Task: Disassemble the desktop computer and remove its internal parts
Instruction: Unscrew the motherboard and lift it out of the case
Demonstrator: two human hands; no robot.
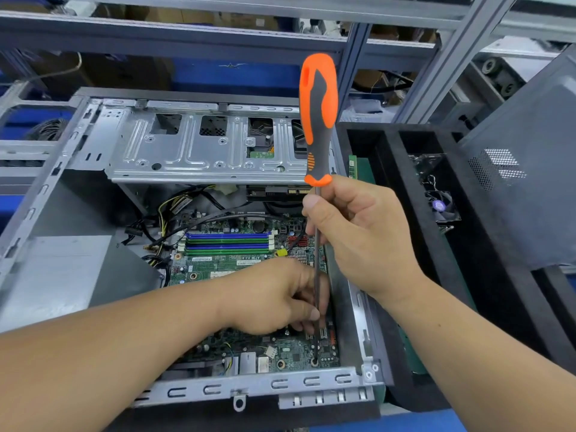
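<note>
Metal shelving (218,29) behind, open desktop computer case (78,188) lying centre, motherboard (230,263) inside it, right hand (358,235) pinching shaft of upright orange screwdriver (318,120), tip on board's near corner, left hand (274,297) fingers curled around shaft lower down.

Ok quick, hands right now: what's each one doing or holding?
Left hand: fingers pinch the screwdriver shaft low down, near the motherboard.
Right hand: grips the shaft just under the orange handle.
</note>
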